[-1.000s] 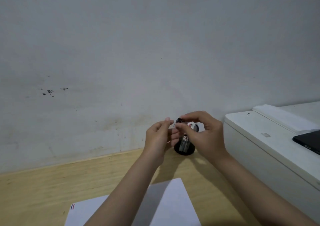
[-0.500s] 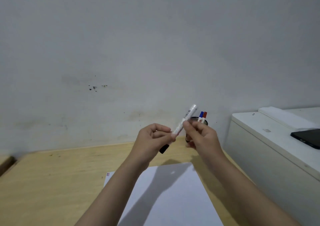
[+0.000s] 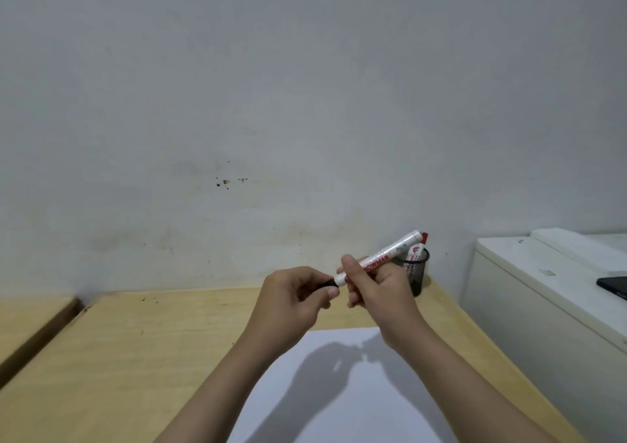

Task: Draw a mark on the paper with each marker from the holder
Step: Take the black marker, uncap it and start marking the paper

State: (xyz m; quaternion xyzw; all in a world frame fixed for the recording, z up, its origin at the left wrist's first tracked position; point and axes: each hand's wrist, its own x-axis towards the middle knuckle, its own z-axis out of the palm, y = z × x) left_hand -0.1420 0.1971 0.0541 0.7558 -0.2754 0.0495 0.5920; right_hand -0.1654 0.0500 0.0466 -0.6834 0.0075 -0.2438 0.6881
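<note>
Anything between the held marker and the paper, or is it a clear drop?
No object lies between them. The marker is held over the table, right hand on the barrel, left hand pinching the black cap. That cap is on, so it blocks the tip. The paper below shows only shadows.

I'm seeing my right hand (image 3: 376, 283) gripping a white marker (image 3: 383, 259) above the paper (image 3: 339, 391); my left hand (image 3: 295, 298) is pinching what looks like its black cap (image 3: 327, 284).
</note>
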